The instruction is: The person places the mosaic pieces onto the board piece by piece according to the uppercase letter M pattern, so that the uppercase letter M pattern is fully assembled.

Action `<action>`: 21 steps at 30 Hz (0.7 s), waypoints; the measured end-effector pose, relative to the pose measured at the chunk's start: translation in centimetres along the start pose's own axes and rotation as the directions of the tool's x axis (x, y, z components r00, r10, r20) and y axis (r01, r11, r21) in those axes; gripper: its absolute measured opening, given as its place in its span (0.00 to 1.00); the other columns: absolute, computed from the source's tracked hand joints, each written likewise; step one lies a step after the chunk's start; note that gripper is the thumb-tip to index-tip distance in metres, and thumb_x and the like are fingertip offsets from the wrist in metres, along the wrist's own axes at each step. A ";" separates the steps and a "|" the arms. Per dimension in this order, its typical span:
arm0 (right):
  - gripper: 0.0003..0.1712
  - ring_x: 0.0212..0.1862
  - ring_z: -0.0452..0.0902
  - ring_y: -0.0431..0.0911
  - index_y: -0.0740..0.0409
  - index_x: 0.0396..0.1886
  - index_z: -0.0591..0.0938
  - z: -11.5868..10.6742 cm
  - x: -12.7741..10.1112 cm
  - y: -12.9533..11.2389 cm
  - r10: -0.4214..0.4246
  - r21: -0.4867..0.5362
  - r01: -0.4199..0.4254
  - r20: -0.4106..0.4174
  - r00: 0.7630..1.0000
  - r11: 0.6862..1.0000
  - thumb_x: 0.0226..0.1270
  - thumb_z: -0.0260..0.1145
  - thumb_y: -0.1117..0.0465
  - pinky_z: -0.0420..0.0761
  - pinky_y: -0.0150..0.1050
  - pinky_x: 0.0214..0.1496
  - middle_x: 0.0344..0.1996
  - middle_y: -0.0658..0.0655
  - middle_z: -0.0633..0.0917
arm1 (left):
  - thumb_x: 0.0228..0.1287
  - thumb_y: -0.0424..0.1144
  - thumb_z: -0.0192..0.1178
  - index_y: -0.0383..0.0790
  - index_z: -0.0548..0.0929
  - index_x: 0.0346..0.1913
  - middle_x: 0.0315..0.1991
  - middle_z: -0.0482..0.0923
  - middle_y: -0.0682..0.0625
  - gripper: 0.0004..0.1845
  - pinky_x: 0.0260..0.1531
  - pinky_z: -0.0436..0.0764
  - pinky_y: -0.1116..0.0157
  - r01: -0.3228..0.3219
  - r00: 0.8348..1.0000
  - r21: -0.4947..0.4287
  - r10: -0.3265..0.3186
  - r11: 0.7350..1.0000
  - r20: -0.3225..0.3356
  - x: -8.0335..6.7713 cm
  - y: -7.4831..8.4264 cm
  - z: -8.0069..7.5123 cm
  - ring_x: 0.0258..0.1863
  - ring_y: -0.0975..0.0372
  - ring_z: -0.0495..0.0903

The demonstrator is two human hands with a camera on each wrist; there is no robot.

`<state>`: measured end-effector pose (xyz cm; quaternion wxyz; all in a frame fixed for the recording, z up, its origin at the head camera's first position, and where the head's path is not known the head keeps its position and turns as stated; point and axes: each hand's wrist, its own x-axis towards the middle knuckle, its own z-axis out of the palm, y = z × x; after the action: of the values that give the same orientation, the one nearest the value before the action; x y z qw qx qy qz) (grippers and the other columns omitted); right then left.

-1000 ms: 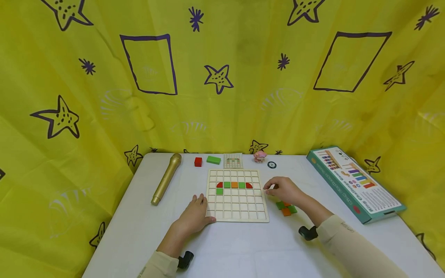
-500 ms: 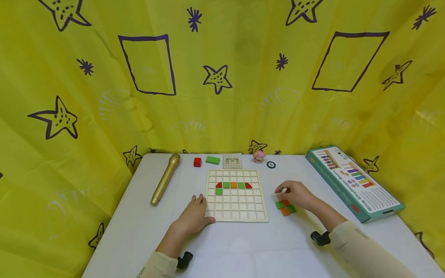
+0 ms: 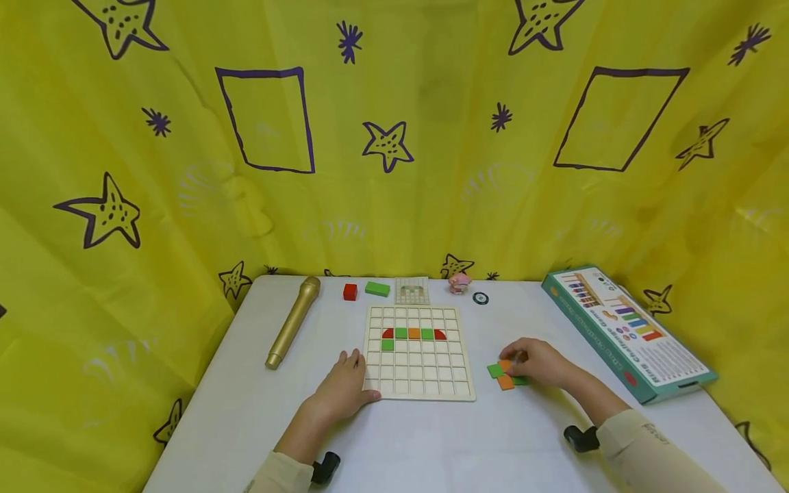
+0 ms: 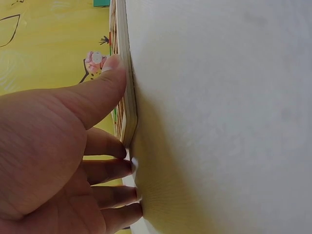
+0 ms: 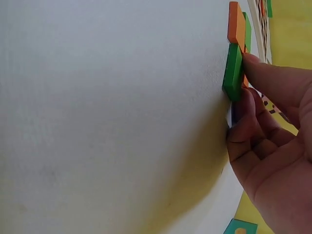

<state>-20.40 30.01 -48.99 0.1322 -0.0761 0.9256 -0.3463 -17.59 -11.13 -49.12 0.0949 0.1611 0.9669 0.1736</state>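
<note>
A pale wooden grid board [image 3: 419, 375] lies in the middle of the table, with a row of red, green and orange tiles and one green tile [image 3: 387, 345] below its left end. My left hand [image 3: 341, 388] rests at the board's front left corner, its thumb against the front edge [image 4: 127, 97] and its fingers spread along the left side. Right of the board, my right hand [image 3: 541, 363] pinches an orange tile [image 3: 504, 365] between thumb and fingertips, within a small cluster of tiles. A green tile [image 5: 233, 73] and another orange tile [image 5: 236, 24] lie beside it.
Behind the board are a small patterned card [image 3: 411, 291], a red block [image 3: 350, 292], a green block [image 3: 377, 289], a pink figurine [image 3: 459, 283] and a dark round disc [image 3: 481, 298]. A gold microphone [image 3: 292, 325] lies left, a game box [image 3: 629, 332] right.
My right hand has moved from the board's right edge to the tile cluster and down onto it, taking the orange tile between its fingers. The left hand has stayed at the board's corner.
</note>
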 end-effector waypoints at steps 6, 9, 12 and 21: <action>0.12 0.36 0.72 0.48 0.61 0.44 0.86 -0.1 0.4 0.0 0.014 0.011 -0.014 0.038 0.999 1.000 0.60 0.73 0.69 0.77 0.39 0.38 0.36 0.52 0.83 | 0.62 0.54 0.69 0.21 0.66 0.70 0.73 0.61 0.29 0.46 0.69 0.64 0.45 0.003 1.000 0.005 -0.003 1.000 -0.002 0.1 0.0 0.1 0.74 0.35 0.55; 0.11 0.36 0.72 0.48 0.60 0.42 0.85 -0.1 0.6 -0.2 0.022 0.016 -0.023 0.039 0.999 1.000 0.59 0.74 0.69 0.77 0.41 0.39 0.34 0.52 0.81 | 0.62 0.54 0.69 0.21 0.66 0.70 0.73 0.61 0.29 0.46 0.69 0.64 0.45 0.005 1.000 0.010 -0.005 1.000 -0.006 0.1 -0.1 0.1 0.74 0.35 0.55; 0.11 0.35 0.72 0.48 0.59 0.40 0.84 -0.2 0.6 -0.4 0.030 0.010 -0.031 0.027 0.999 0.999 0.58 0.75 0.68 0.76 0.41 0.39 0.33 0.53 0.79 | 0.62 0.54 0.69 0.20 0.66 0.70 0.72 0.61 0.29 0.46 0.69 0.64 0.45 0.000 1.000 0.015 0.000 1.000 -0.009 0.1 -0.1 0.2 0.73 0.35 0.55; 0.07 0.36 0.74 0.47 0.59 0.36 0.82 -0.3 0.6 -0.4 0.014 0.021 -0.015 0.033 0.999 1.000 0.61 0.73 0.69 0.77 0.39 0.40 0.31 0.52 0.81 | 0.62 0.53 0.70 0.20 0.66 0.70 0.72 0.61 0.29 0.46 0.68 0.64 0.45 0.004 1.000 0.006 -0.003 1.000 -0.011 0.0 0.0 0.1 0.73 0.35 0.56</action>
<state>-21.00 29.75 -48.57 0.1506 -0.0737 0.9202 -0.3538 -17.61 -11.10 -49.24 0.0894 0.1588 0.9682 0.1712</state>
